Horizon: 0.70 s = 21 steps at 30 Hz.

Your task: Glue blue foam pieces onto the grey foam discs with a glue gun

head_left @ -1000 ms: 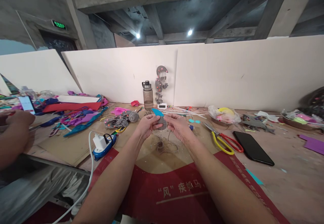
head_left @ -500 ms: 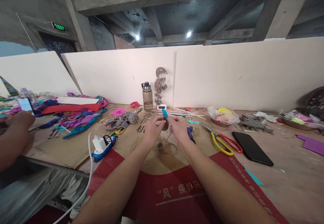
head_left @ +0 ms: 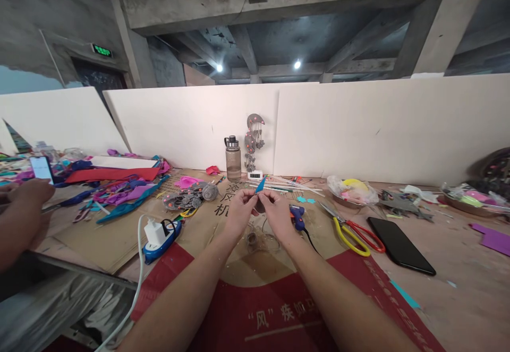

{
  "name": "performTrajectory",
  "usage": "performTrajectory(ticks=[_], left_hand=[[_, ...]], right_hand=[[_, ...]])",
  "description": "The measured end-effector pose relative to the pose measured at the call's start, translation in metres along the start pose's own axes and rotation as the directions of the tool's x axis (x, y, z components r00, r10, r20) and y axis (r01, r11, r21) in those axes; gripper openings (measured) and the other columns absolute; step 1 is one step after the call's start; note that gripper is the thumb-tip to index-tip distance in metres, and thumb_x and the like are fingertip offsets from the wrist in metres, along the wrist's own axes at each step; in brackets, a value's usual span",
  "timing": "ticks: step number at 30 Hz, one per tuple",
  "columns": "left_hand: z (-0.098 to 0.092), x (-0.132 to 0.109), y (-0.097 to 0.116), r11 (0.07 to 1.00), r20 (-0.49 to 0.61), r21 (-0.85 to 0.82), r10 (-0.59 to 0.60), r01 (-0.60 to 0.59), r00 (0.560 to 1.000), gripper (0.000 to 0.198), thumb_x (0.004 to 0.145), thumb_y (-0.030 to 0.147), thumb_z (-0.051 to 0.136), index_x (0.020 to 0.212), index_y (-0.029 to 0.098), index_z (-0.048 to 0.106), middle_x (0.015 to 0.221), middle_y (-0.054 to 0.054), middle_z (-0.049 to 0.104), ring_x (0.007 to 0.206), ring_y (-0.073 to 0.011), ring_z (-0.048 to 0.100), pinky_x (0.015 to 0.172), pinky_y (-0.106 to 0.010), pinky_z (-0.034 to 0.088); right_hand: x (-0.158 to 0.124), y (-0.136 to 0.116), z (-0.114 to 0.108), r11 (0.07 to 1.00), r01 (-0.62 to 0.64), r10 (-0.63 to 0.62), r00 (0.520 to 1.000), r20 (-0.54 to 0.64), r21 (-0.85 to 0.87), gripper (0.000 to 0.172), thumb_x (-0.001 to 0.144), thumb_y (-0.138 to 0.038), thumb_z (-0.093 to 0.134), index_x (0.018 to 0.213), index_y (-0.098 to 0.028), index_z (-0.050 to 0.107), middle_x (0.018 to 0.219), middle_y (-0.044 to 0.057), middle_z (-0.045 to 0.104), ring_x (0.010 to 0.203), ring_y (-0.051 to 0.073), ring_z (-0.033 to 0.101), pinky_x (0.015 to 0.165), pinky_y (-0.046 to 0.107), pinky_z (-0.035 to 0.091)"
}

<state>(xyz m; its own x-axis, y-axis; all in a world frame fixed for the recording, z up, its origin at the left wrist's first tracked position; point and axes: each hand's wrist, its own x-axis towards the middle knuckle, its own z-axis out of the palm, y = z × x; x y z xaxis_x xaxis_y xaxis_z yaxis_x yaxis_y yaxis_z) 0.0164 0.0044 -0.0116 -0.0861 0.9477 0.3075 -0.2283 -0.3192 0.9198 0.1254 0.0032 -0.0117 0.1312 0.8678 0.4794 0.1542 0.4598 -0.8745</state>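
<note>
Left hand (head_left: pixel 241 208) and right hand (head_left: pixel 278 211): fingertips pinched together on a blue strip (head_left: pixel 261 184) and, apparently, a grey disc (head_left: pixel 260 204), above the cardboard (head_left: pixel 263 291)
Water bottle (head_left: pixel 233 161): capped, liquid low inside
Near bowl (head_left: pixel 350 199): clear plastic, yellow and pink pieces
Far-right bowl (head_left: pixel 464 208): green and pink pieces
Cardboard print: “风” 疾如, next character cut off
</note>
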Motion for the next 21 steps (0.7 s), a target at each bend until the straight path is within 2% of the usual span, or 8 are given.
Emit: performTrajectory(ticks=[3,6,8,11,16,19,21], left_hand=[[0.0003,0.0002,-0.0001,0.999,-0.039,-0.034,-0.035,0.034,0.999,0.032,0.065,0.036,0.076,0.083,0.014,0.061,0.072,-0.001,0.065,0.053,-0.0103,0.056,0.044,-0.022,0.047],[0.0009,-0.0001,-0.0003,0.991,-0.026,-0.119,-0.068,0.064,0.997,0.03,0.064,0.035,0.078,0.079,0.015,0.06,0.074,-0.003,0.068,0.065,-0.0152,0.065,0.06,-0.03,0.057],[0.0013,-0.0003,-0.0004,0.985,-0.02,-0.159,-0.064,0.06,0.998,0.03,0.064,0.034,0.079,0.078,0.015,0.061,0.076,-0.003,0.068,0.071,-0.0162,0.067,0.072,-0.035,0.059],[0.0012,-0.0001,-0.0007,0.98,-0.03,-0.193,-0.059,0.052,0.998,0.029,0.065,0.033,0.08,0.078,0.014,0.062,0.077,-0.003,0.069,0.074,-0.0156,0.067,0.08,-0.039,0.059],[-0.0001,0.0011,0.0002,0.977,-0.04,-0.202,-0.072,0.062,0.997,0.025,0.066,0.03,0.079,0.076,0.014,0.063,0.077,-0.002,0.067,0.073,-0.0133,0.066,0.082,-0.038,0.059],[-0.0008,0.0006,0.0027,0.979,-0.045,-0.192,-0.077,0.067,0.996,0.025,0.065,0.029,0.079,0.076,0.013,0.063,0.078,-0.002,0.066,0.073,-0.0124,0.064,0.081,-0.038,0.059],[-0.0007,-0.0006,0.0053,0.979,-0.037,-0.189,-0.08,0.072,0.996,0.025,0.065,0.029,0.079,0.076,0.013,0.064,0.079,-0.002,0.065,0.073,-0.0123,0.064,0.081,-0.038,0.059]], right_hand=[[-0.0022,-0.0008,0.0003,0.999,0.033,-0.033,0.999,0.01,-0.028,0.022,0.079,-0.036,0.054,0.078,-0.019,0.069,0.078,0.003,0.068,0.074,0.017,0.058,0.072,0.03,0.046],[-0.0034,-0.0015,0.0008,1.0,0.003,-0.003,1.0,0.012,-0.022,0.022,0.079,-0.036,0.054,0.08,-0.019,0.068,0.078,0.003,0.067,0.072,0.017,0.057,0.068,0.029,0.046],[-0.0033,-0.0016,0.0006,1.0,-0.02,0.02,1.0,-0.01,-0.016,0.021,0.079,-0.037,0.055,0.079,-0.019,0.065,0.073,0.001,0.064,0.067,0.016,0.055,0.064,0.029,0.044],[-0.0021,-0.0019,-0.0005,0.999,-0.038,0.038,0.997,-0.063,-0.003,0.018,0.076,-0.037,0.058,0.077,-0.019,0.06,0.068,-0.001,0.059,0.062,0.015,0.051,0.061,0.028,0.042],[0.0006,-0.0025,-0.0034,0.999,-0.039,0.044,0.987,-0.153,0.037,0.024,0.071,-0.036,0.063,0.087,-0.02,0.053,0.071,-0.002,0.056,0.064,0.015,0.052,0.063,0.029,0.043],[0.0021,-0.0024,-0.0047,0.998,-0.052,0.056,0.99,-0.128,0.035,0.029,0.072,-0.039,0.062,0.092,-0.019,0.057,0.07,-0.002,0.055,0.066,0.016,0.051,0.064,0.029,0.042],[0.003,-0.0024,-0.0055,0.999,-0.043,0.044,0.995,-0.091,0.013,0.027,0.073,-0.04,0.059,0.089,-0.018,0.061,0.07,-0.001,0.057,0.066,0.016,0.05,0.065,0.029,0.041]])
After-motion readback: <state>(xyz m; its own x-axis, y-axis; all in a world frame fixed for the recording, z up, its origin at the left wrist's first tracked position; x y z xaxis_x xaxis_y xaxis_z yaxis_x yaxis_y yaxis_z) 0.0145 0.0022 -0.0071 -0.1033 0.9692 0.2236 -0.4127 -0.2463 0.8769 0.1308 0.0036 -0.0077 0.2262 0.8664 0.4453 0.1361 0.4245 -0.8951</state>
